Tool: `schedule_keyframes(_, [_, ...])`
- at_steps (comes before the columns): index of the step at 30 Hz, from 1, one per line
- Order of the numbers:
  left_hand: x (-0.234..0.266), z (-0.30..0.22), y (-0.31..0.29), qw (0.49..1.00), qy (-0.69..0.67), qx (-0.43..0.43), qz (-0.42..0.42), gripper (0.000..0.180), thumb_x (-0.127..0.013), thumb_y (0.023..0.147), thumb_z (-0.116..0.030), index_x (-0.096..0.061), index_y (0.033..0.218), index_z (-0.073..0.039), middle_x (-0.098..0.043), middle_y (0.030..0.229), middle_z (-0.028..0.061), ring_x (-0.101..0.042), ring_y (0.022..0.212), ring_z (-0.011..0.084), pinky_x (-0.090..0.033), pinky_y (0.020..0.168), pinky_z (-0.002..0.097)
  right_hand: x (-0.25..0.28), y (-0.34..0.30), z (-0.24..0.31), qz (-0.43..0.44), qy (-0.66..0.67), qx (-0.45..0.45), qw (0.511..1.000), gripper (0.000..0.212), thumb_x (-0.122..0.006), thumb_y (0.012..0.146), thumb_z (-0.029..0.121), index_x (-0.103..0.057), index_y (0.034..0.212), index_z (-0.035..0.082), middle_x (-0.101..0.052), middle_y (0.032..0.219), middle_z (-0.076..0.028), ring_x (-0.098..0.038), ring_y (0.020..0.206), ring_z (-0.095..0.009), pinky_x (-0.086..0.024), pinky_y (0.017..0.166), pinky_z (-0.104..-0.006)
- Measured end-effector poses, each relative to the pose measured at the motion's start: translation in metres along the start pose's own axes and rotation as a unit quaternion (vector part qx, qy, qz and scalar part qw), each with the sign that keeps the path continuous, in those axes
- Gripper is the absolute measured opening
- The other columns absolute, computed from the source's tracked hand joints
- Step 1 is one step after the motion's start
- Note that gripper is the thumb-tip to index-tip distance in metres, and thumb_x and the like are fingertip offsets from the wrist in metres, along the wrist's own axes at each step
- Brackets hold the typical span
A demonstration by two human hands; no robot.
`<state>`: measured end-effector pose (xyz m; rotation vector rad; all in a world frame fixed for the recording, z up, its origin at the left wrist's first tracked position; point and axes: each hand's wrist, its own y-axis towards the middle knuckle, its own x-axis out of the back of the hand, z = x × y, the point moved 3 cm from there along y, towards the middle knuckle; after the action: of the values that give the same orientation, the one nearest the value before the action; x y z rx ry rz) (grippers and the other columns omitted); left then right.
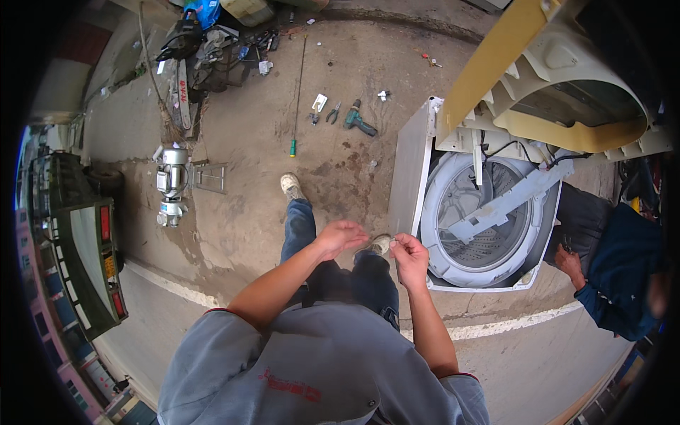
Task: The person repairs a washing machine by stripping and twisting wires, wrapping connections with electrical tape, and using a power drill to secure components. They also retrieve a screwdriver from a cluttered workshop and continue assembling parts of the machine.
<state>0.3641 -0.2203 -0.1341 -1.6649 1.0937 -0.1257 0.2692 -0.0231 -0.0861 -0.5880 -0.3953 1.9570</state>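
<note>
My left hand (pixel 339 239) is held out in front of my body, fingers stretched and nothing seen in it. Close by on the right, my right hand (pixel 411 256) is closed in a pinch of thumb and forefinger; whatever it holds is too small to make out. Just beyond that hand stands a white top-loading washing machine (pixel 409 191) with its tub (pixel 438 234) exposed. Its cream top cover (pixel 567 126) is tipped up on the far side, with dark wires hanging from it. A long grey metal strip (pixel 489 218) lies slantwise across the tub opening.
On the ground ahead lie a green cordless drill (pixel 359 119), pliers (pixel 333 113) and a long green-handled screwdriver (pixel 293 147). A silver motor-like machine (pixel 172 177) and a chainsaw (pixel 183 92) are at left. Another person (pixel 615 262) is beside the washer, at right.
</note>
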Motion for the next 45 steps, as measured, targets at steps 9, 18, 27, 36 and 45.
schedule_keyframes(9, [0.248,-0.013,0.209,0.992,0.058,-0.002,-0.114,0.020,-0.068,0.095,-0.008,-0.064,0.110,0.003,-0.070,0.102,0.0148,-0.072,0.091,0.0247,-0.060,0.081,0.0334,-0.111,0.184,-0.179,-0.084,0.019,-0.066,0.994,0.012,-0.070,0.090,-0.001,-0.068,0.101,-0.001,-0.065,0.079,0.000,-0.055,0.065,-0.007,-0.046,0.062,-0.0226])
schedule_keyframes(18, [0.519,-0.091,0.509,0.925,0.218,-0.028,-0.309,0.016,-0.070,0.088,-0.003,-0.068,0.101,0.006,-0.070,0.087,0.0079,-0.068,0.073,0.0160,-0.058,0.065,0.0274,-0.194,0.529,-0.505,-0.158,-0.081,-0.165,0.970,0.021,-0.068,0.088,0.012,-0.071,0.102,-0.002,-0.066,0.075,-0.001,-0.059,0.066,-0.010,-0.047,0.060,-0.0268])
schedule_keyframes(27, [0.560,-0.094,0.603,0.909,0.162,-0.140,-0.358,0.048,-0.071,0.086,-0.004,-0.056,0.131,0.003,-0.071,0.093,0.0103,-0.068,0.079,0.0167,-0.057,0.072,0.0297,-0.244,0.671,-0.548,-0.142,-0.309,0.009,0.940,0.030,-0.067,0.092,0.006,-0.065,0.120,-0.004,-0.071,0.089,-0.007,-0.063,0.079,-0.011,-0.052,0.072,-0.0291])
schedule_keyframes(36, [0.479,0.024,0.359,0.942,0.207,0.082,-0.253,0.033,-0.062,0.088,-0.015,-0.065,0.119,-0.003,-0.070,0.078,0.0098,-0.067,0.066,0.0165,-0.053,0.060,0.0302,-0.204,0.287,-0.496,-0.125,-0.034,-0.250,0.960,0.031,-0.062,0.096,0.011,-0.063,0.122,-0.005,-0.071,0.090,-0.009,-0.066,0.075,-0.014,-0.055,0.069,-0.0276])
schedule_keyframes(45, [0.252,0.007,0.162,0.881,0.465,-0.044,0.073,0.027,-0.068,0.091,-0.021,-0.068,0.108,-0.001,-0.074,0.093,0.0127,-0.073,0.079,0.0210,-0.057,0.073,0.0345,-0.134,0.019,-0.253,-0.112,-0.239,-0.318,0.910,0.024,-0.068,0.093,0.019,-0.071,0.104,-0.002,-0.070,0.080,-0.005,-0.066,0.073,-0.010,-0.054,0.065,-0.0267])
